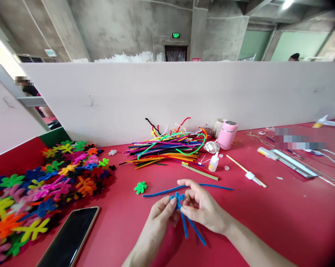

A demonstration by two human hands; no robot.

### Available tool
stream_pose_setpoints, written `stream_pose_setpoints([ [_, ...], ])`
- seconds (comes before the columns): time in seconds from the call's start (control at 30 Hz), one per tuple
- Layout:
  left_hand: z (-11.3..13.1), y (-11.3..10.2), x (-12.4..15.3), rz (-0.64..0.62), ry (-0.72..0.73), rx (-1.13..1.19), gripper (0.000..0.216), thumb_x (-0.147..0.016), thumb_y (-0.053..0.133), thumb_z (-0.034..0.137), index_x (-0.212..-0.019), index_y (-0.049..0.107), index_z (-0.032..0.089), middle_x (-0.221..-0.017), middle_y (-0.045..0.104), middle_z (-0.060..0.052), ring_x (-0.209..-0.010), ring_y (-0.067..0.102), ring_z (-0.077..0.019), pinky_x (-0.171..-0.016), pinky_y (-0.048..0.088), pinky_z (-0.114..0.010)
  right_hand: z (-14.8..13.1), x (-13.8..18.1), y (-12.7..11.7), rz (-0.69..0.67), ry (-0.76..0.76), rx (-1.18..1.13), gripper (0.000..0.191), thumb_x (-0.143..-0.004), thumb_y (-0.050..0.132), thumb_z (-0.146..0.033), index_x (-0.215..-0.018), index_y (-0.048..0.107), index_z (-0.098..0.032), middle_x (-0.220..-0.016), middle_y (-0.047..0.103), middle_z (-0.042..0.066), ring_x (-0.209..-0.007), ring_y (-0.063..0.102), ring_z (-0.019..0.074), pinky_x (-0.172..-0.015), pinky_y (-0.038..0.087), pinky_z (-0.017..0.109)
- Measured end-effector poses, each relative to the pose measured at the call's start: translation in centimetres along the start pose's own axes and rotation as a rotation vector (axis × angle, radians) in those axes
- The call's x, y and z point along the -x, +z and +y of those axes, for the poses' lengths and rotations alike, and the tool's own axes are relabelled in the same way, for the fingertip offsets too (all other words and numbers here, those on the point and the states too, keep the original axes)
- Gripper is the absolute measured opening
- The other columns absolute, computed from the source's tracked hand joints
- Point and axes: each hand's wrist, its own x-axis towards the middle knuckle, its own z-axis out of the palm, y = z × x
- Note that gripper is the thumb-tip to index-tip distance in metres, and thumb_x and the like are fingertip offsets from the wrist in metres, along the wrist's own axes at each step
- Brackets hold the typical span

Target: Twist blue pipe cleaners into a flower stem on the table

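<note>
My left hand (159, 217) and my right hand (202, 205) meet over the red table (267, 222), both pinching a blue pipe cleaner (181, 207) that is bent into small loops between my fingertips. Its two loose ends trail toward me. Another blue pipe cleaner (212, 185) lies straight on the table just behind my hands. A finished green pipe-cleaner flower (140, 187) rests to the left of them.
A heap of coloured pipe cleaners (167, 146) lies at the back by the white partition (184, 92). Many finished flowers (39, 189) are piled at left, with a phone (69, 237) beside them. A glue bottle (213, 162), pink cup (227, 135) and wooden sticks (245, 170) stand to the right.
</note>
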Motion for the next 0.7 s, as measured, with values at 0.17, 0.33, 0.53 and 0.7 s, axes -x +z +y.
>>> stream_pose_setpoints([
  [0.17,0.1,0.0,0.0,0.072,0.059,-0.160,0.017,-0.065,0.065,0.030,-0.061,0.060,0.014,-0.050,0.047,0.004,-0.048,0.036,-0.0076,-0.048,0.029,-0.020,0.1,-0.1,0.1,-0.024,0.008,0.030,0.048,-0.070,0.052,-0.008,-0.114,0.037,-0.020,-0.065,0.046,-0.006,-0.058,0.044,0.0081,-0.055,0.037,0.021],
  [0.33,0.5,0.6,0.0,0.118,0.105,-0.217,0.021,-0.063,0.065,0.032,-0.057,0.058,0.013,-0.046,0.046,0.005,-0.043,0.033,-0.0064,-0.044,0.026,-0.020,0.1,-0.1,0.1,-0.102,0.033,0.033,0.052,-0.071,0.050,-0.007,-0.119,0.034,-0.020,-0.066,0.045,-0.005,-0.060,0.044,0.0090,-0.056,0.036,0.022],
  [0.53,0.5,0.6,0.0,0.132,0.099,-0.187,0.018,-0.062,0.066,0.031,-0.061,0.061,0.014,-0.048,0.050,0.004,-0.044,0.037,-0.0072,-0.046,0.030,-0.020,0.2,-0.1,0.1,-0.088,0.046,0.061,0.057,-0.068,0.050,-0.004,-0.121,0.033,-0.020,-0.063,0.043,-0.006,-0.056,0.042,0.0078,-0.053,0.035,0.021],
  [0.7,0.8,1.0,0.1,0.098,0.091,-0.203,0.016,-0.062,0.067,0.029,-0.059,0.063,0.014,-0.047,0.050,0.003,-0.044,0.036,-0.0073,-0.045,0.030,-0.020,0.5,-0.1,0.0,-0.082,0.062,0.064,0.062,-0.067,0.051,-0.005,-0.123,0.030,-0.021,-0.062,0.044,-0.007,-0.055,0.042,0.0078,-0.052,0.034,0.021],
])
